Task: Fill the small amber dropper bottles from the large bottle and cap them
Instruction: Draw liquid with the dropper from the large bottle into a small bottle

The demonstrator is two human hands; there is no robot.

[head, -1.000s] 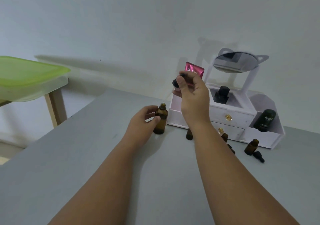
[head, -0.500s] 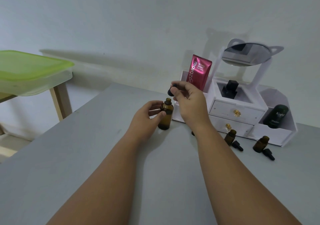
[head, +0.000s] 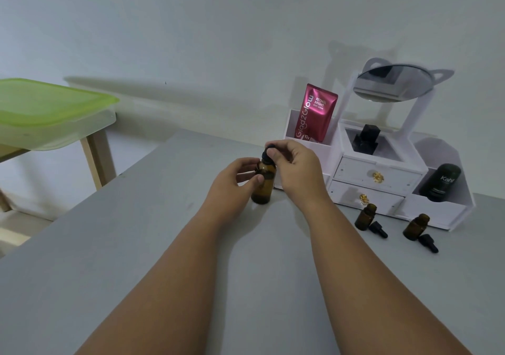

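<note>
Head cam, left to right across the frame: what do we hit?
Green-lidded box → left hand → large amber bottle → right hand, pinching the bottle's black cap → first small amber bottle → second small amber bottle.

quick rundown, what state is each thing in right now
large bottle: upright on table, gripped by left hand
black cap: on large bottle's neck, pinched by right hand
small bottle nearer the hands: upright, uncapped, dropper cap lying beside it
small bottle farther away: upright, uncapped, second dropper cap lying beside it
organizer drawers: both shut
</note>
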